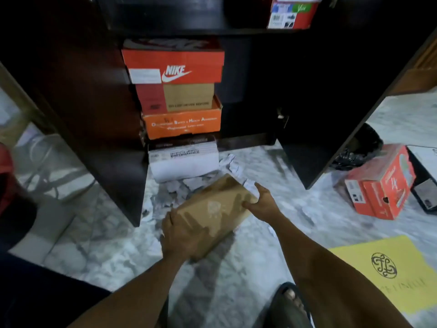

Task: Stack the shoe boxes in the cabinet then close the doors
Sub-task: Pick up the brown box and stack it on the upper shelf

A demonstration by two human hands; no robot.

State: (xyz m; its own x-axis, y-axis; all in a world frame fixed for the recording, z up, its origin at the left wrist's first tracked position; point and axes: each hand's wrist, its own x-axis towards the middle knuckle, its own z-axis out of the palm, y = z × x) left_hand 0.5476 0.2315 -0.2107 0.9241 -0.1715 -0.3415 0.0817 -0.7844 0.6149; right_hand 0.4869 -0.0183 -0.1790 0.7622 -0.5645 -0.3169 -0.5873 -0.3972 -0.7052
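A plain brown shoe box point(216, 209) hangs tilted above the marble floor, in front of the dark cabinet point(283, 91). My left hand point(182, 235) grips its near end and my right hand point(262, 202) grips its far right corner. Inside the cabinet's left half stands a stack: an orange Nike box point(175, 65) on top, a red and tan box point(177, 97), an orange box point(182, 124), and a white box point(184, 159) at the bottom. Both cabinet doors point(331, 138) stand open.
A red shoe box point(380, 183) lies on the floor at right beside a black box point(425, 185) and a black bag point(359, 150). A yellow box lid point(383, 271) lies near my right arm. Crumpled paper point(175, 192) litters the floor before the stack. Another box point(293, 13) sits on the upper shelf.
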